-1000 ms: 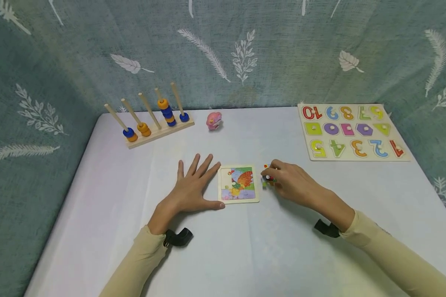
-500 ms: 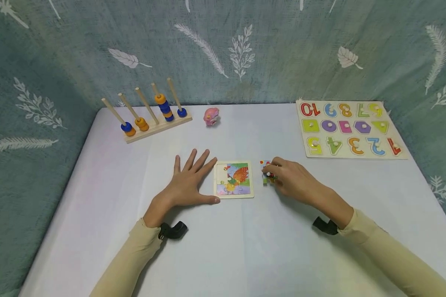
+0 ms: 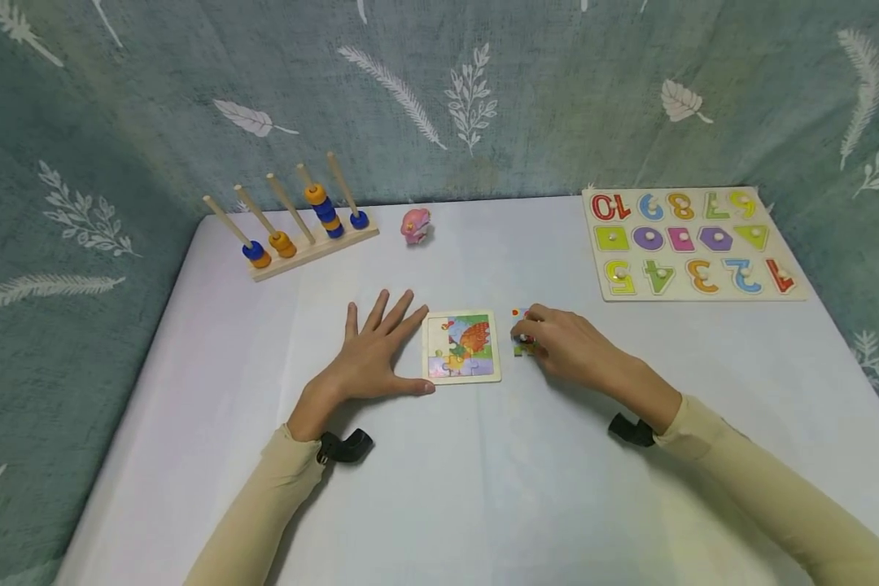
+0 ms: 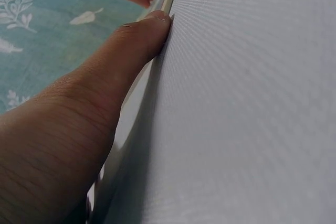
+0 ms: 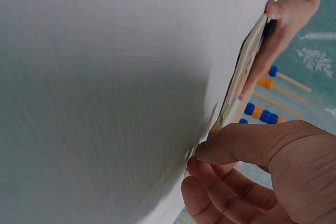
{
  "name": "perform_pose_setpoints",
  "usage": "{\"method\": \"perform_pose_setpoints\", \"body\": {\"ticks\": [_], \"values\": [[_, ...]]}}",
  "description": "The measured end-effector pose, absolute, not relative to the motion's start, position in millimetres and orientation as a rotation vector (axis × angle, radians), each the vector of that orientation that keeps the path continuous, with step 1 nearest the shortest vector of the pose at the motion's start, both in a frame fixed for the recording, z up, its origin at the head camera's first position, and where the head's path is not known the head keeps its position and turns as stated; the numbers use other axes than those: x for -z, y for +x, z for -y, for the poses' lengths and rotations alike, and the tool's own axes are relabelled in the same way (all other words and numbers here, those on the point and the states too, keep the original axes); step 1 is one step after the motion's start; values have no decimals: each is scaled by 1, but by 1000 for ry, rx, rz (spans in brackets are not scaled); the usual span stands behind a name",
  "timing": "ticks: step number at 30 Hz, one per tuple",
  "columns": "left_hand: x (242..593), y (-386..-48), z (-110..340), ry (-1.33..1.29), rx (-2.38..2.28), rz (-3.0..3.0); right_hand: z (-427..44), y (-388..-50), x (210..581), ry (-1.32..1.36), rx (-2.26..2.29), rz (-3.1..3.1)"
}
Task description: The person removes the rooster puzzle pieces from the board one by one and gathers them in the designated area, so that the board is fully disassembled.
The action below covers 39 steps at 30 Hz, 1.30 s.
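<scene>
In the head view a square wooden jigsaw tray [image 3: 496,366] lies on the white table, its upper left part bare and the rest filled with a hen picture. My left hand [image 3: 369,358] lies spread to the left of it, with index finger and thumb at the tray's left corners. To the right of the tray, my right hand [image 3: 567,346] pinches a puzzle piece [image 3: 519,352] between thumb and fingertips, at the table surface. The fingers cover much of the colourful pieces there, so I cannot tell how many there are. The right wrist view shows thumb and index finger [image 5: 215,150] meeting.
A wooden peg stacker [image 3: 315,251] with blue and orange beads stands at the back left. Beside it sits a small pink toy [image 3: 415,225]. A number and shape board [image 3: 696,295] lies at the back right. Green leaf-patterned cloth [image 3: 557,106] hangs behind the table.
The head view has shifted slightly. My right hand stays at the pieces, its fingertips moved only a little. My left hand keeps its place beside the tray.
</scene>
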<state>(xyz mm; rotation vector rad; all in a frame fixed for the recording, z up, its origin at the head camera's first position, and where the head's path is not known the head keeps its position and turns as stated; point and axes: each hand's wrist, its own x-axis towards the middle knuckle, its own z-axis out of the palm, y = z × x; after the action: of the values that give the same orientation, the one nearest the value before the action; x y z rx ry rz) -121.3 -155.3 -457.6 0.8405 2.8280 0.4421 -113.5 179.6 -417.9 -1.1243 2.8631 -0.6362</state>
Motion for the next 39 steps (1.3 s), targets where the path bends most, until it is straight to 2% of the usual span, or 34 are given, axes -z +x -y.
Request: {"method": "perform_pose_setpoints", "body": {"ticks": [39], "values": [[453, -120, 153, 827, -444, -2828, -182, -110, 420, -1001, 627, -2873]]}}
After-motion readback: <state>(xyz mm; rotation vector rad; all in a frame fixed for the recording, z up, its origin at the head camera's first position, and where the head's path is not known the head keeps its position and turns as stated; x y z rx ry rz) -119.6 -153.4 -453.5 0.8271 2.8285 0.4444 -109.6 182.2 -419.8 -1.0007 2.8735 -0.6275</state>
